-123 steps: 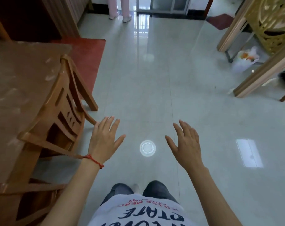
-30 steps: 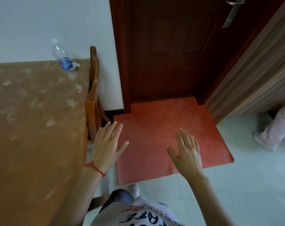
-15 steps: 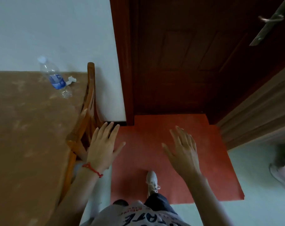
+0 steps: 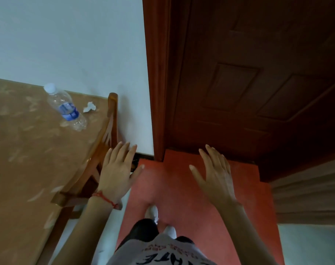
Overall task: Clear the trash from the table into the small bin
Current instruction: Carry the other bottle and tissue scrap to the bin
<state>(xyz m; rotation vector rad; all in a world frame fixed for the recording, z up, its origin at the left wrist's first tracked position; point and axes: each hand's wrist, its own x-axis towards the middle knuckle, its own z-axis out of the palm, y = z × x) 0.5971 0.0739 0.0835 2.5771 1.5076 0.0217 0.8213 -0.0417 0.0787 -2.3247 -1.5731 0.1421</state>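
Seen from above, a person's left hand [image 4: 117,174] and right hand [image 4: 215,177] hovered palms-down at the centre of the frame, fingers straight and spread, holding nothing. The left wrist wore a red string bracelet [image 4: 105,198]. At the upper left, a clear plastic water bottle [image 4: 65,107] with a blue label stood on the brown patterned table [image 4: 23,159], with a crumpled white tissue [image 4: 89,107] just beside it near the wall. A wooden chair [image 4: 97,155] sat tucked against the table's edge. Below the hands lay a red mat [image 4: 182,197] before a dark wooden door [image 4: 249,83].
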